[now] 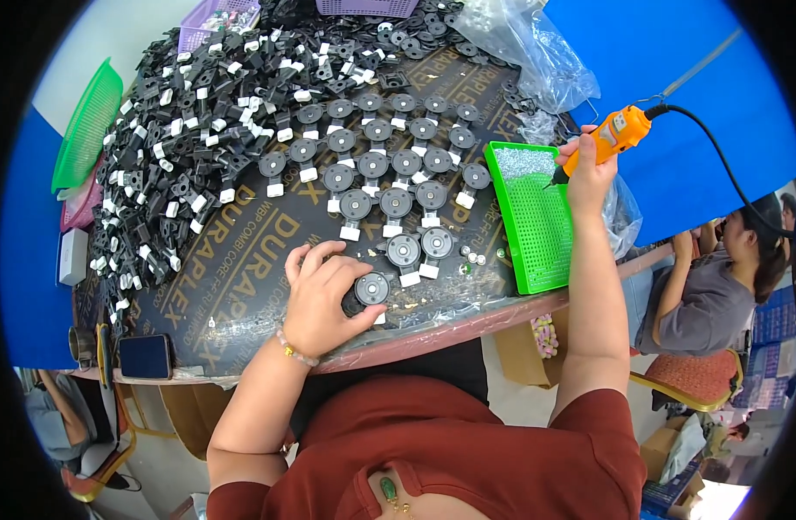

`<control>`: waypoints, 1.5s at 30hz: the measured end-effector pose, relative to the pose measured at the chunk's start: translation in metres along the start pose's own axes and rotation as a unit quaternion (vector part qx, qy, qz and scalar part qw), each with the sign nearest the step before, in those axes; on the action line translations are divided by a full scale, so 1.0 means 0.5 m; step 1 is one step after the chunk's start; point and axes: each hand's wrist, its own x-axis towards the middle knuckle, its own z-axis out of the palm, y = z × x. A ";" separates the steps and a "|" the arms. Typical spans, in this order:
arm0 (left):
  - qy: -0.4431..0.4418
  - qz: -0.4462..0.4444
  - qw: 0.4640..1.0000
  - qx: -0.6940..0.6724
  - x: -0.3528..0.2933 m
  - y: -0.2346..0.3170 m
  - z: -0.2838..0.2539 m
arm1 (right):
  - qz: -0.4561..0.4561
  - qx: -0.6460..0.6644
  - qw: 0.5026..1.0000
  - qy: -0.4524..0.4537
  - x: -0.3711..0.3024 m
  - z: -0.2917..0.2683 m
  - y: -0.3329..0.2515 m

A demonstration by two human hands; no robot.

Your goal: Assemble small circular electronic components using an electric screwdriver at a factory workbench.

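Fasteners of silvery metal (523, 162) could scatter if the right hand (592, 180) jerks its gripped orange electric screwdriver (623, 132) above the green plastic tray (538, 247); the left hand (318, 295) pinches a round black plastic part (372, 289) near the desk's (233, 299) edge.

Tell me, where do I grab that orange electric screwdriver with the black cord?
The orange electric screwdriver is probably best held around its long barrel, from the person's side, as the right hand does: the barrel slants, tip lower left, black cord upper right.
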 end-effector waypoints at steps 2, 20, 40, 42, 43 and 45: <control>-0.003 0.000 1.000 -0.001 0.000 0.002 -0.001 | -0.006 0.005 1.000 -0.003 0.001 0.000 -0.004; -0.012 -0.001 0.999 -0.031 -0.013 -0.016 0.000 | 0.040 0.308 0.901 -0.304 -0.300 0.275 -0.231; 0.022 0.011 0.999 -0.040 -0.016 -0.020 0.005 | 0.081 0.274 0.898 -0.335 -0.334 0.317 -0.235; 0.018 0.009 0.999 -0.039 -0.018 -0.021 0.003 | 0.096 0.269 0.905 -0.317 -0.341 0.324 -0.245; 0.020 0.009 0.999 -0.037 -0.019 -0.020 0.005 | 0.111 0.260 0.912 -0.296 -0.341 0.326 -0.250; 0.030 0.006 0.998 -0.046 -0.021 -0.018 0.008 | 0.122 0.283 0.905 -0.293 -0.340 0.325 -0.239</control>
